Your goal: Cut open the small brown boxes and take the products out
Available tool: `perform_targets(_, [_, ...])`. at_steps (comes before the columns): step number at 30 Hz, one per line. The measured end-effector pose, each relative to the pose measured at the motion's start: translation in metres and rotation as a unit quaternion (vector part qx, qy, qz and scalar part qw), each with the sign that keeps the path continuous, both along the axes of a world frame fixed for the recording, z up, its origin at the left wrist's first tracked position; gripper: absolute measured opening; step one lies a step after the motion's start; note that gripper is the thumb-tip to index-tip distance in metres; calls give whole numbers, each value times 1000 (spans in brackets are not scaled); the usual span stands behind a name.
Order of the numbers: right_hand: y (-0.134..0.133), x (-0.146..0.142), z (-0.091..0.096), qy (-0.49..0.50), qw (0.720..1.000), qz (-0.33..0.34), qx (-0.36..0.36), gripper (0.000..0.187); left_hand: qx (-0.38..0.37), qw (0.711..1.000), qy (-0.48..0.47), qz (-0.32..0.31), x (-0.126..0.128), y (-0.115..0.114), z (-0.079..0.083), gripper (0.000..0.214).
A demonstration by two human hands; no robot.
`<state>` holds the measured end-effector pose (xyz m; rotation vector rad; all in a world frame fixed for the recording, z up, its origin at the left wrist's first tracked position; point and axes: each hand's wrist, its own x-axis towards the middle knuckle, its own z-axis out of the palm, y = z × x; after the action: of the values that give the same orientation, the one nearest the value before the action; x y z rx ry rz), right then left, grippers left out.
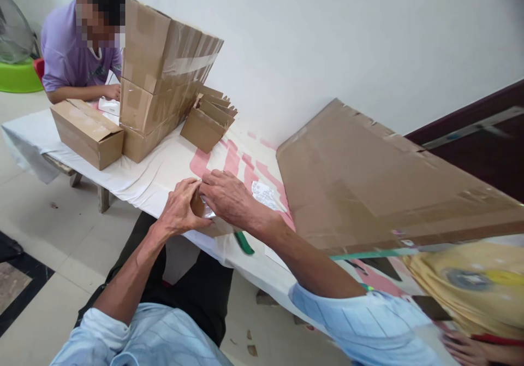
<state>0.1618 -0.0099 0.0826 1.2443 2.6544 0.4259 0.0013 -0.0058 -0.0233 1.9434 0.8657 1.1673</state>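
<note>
My left hand (180,207) and my right hand (227,196) press together on a small brown cardboard box (204,213) at the near edge of the table (155,175). Both hands have their fingers curled over the box, which is mostly hidden under them. A shiny strip, seemingly clear tape (208,212), shows between the hands. A green-handled tool (244,242) lies on the table edge just below my right wrist.
A stack of taped cardboard boxes (164,76) stands at the far end, with folded small boxes (208,120) beside it and a long box (85,131) in front. A seated person in a purple shirt (69,54) works there. Large flat cardboard (368,180) leans at the right.
</note>
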Motion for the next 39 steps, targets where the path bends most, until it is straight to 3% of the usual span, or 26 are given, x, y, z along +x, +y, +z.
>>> perform_targets(9, [3,-11,15,-36,996,-54,-56,8,-17,1000,15,4,2,-2,4,87])
perform_targets(28, [0,-8,11,-37,999,-11,-28,13,-23,1000,14,-2,2,-2,1,88])
perform_targets(31, [2,-2,9,17,999,-5,-46,16,-19,1000,13,-2,2,-1,1,91])
perform_targets(34, [2,8,13,158,985,-8,-63,22,-12,1000,16,-4,1,-1,1,94])
perform_targets(39, [-11,24,32,396,914,-58,-65,16,-10,1000,25,-2,0,-1,2,100])
